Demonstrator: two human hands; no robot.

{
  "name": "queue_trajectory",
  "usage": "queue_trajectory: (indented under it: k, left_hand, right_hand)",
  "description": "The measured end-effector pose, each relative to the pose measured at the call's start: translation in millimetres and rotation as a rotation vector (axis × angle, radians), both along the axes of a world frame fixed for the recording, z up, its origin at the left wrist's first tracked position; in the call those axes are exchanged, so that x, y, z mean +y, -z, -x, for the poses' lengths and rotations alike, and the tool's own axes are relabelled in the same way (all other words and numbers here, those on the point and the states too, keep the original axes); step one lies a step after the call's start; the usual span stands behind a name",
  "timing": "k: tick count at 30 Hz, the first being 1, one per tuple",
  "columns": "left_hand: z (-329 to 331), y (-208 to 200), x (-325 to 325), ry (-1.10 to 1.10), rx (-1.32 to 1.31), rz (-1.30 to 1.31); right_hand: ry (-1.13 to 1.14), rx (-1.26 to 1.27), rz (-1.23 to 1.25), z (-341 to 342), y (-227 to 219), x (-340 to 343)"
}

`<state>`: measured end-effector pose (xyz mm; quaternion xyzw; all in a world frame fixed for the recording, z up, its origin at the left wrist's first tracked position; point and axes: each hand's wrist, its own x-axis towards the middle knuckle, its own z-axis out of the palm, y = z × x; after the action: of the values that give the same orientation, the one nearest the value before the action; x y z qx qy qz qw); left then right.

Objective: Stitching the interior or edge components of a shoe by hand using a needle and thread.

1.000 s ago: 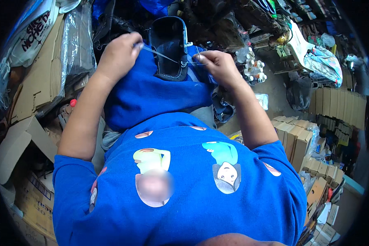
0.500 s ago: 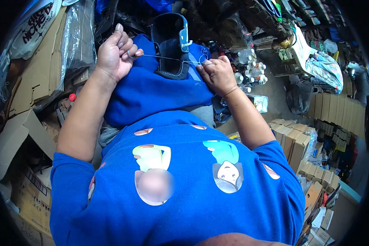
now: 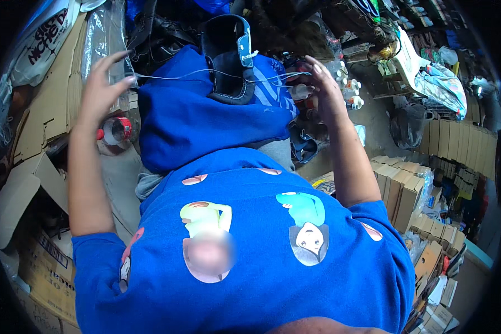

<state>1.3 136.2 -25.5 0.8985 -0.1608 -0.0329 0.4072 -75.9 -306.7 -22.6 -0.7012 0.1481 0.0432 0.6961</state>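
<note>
A dark blue shoe with a black lining and a white knot or tuft on its side rests on the blue cloth over my lap. A thin pale thread crosses the shoe and stretches toward both hands. My left hand, slightly blurred, is raised left of the shoe with thumb and forefinger spread; the thread's end comes close to its thumb. On the other side, my right hand is held up with its fingers stretched out and the thread running to them. Whether the thread loops round either hand, I cannot tell.
A clear bottle with a red label lies beside my left forearm. Flattened cardboard leans at the left. Several small white-capped bottles stand beyond my right hand. Stacked cardboard boxes fill the right side.
Both hands have moved apart, outward from the shoe, and their fingers have opened. The thread, taut before, now hangs in a slack wave. The red-labelled bottle has come into view.
</note>
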Motion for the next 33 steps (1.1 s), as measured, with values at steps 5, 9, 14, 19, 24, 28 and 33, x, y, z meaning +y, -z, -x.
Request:
queue_trajectory:
  k: [5,9,14,19,24,28,33]
  left_hand:
    - [54,-24,-123,0.47,-0.165,-0.045]
    - [59,-21,-136,0.479,-0.11,-0.082]
    - [53,-23,-142,0.519,0.0,-0.126]
    - [40,-34,-136,0.536,0.206,-0.164]
    - [-20,-18,-136,0.357,0.193,0.133]
    - [-37,-4,-157,0.444,0.24,0.254]
    - [-48,0,-168,0.517,0.411,0.185]
  right_hand:
    - [-0.426,-0.114,0.461,-29,-32,51]
    - [-0.818,-0.047,0.897,-38,-54,77]
    - [-0.927,-0.151,0.872,-32,-52,59]
    - [-0.611,0.024,0.562,-14,-89,52]
    - [-0.68,-0.295,0.77,-19,-52,56]
    - [-0.676,-0.328,0.878,-27,-44,64]
    - [-0.701,-0.309,0.977,-31,-47,67]
